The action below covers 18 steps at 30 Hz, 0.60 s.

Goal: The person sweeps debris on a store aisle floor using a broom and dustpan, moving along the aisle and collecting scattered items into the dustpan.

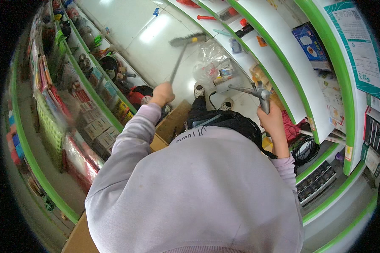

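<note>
My left hand [163,94] is closed around the thin grey handle of a broom [179,64]. The broom's dark bristle head [187,40] lies on the tiled floor at the far end of the handle. My right hand [270,118] grips a grey handle with a branching, hammer-like top [262,95]; a thin rod runs from it to the left. What this tool is, I cannot tell. Beyond the rod, a clear plastic bag [205,69] and small packages [225,72] lie together near my shoes, possibly in a pan whose outline is unclear.
Green-edged shelves [291,66] rise on the right, and shelves of packaged goods [91,107] line the left. A cardboard box [174,123] stands beside my left leg. A blue scrap [156,12] lies on the floor [129,34] up the aisle. Black cable [305,151] is coiled at the right.
</note>
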Each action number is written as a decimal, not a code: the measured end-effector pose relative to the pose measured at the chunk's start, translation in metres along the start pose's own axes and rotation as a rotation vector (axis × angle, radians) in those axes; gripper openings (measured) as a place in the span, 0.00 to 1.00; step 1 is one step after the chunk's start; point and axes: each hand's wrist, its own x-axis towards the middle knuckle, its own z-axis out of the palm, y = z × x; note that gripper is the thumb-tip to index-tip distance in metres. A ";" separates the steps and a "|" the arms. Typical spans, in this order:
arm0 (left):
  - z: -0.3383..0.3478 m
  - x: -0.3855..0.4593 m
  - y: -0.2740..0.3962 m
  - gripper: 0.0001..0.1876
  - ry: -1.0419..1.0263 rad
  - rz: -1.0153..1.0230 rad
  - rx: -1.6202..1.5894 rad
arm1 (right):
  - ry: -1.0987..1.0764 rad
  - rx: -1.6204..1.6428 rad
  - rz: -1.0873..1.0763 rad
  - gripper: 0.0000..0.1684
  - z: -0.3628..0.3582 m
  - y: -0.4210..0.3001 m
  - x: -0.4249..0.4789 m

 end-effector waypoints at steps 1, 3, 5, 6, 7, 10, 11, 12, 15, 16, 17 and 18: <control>-0.006 0.000 0.012 0.15 -0.029 0.008 0.033 | -0.014 0.014 0.015 0.11 0.002 -0.004 0.001; -0.003 -0.001 0.030 0.14 -0.124 0.085 0.206 | -0.039 0.016 0.026 0.11 0.003 -0.007 0.004; 0.013 -0.007 0.028 0.17 -0.223 0.148 0.256 | -0.060 -0.008 0.018 0.12 0.001 -0.005 0.008; 0.022 -0.011 0.025 0.18 -0.214 0.159 0.256 | -0.061 -0.019 0.010 0.12 -0.001 -0.004 0.010; 0.029 -0.017 0.018 0.20 -0.204 0.167 0.259 | -0.062 -0.026 0.002 0.12 -0.003 -0.002 0.011; 0.019 -0.038 0.001 0.25 -0.155 0.198 0.241 | -0.053 0.004 -0.002 0.07 -0.004 -0.007 0.008; 0.007 -0.045 -0.004 0.27 -0.133 0.210 0.230 | -0.047 0.022 -0.001 0.05 -0.004 -0.008 0.007; -0.003 -0.052 -0.011 0.27 -0.168 0.229 0.214 | -0.046 0.026 -0.021 0.05 -0.004 -0.005 0.006; 0.005 -0.071 -0.041 0.24 -0.025 0.197 0.046 | -0.043 0.022 -0.080 0.06 -0.003 0.008 0.007; 0.003 -0.078 -0.046 0.21 -0.017 0.185 0.011 | -0.039 0.016 -0.097 0.06 -0.003 0.013 0.008; 0.000 -0.084 -0.050 0.21 -0.028 0.170 -0.011 | -0.034 0.010 -0.112 0.06 -0.003 0.015 0.007; -0.008 -0.091 -0.052 0.21 -0.039 0.155 -0.031 | -0.025 -0.022 -0.111 0.08 -0.003 0.015 0.007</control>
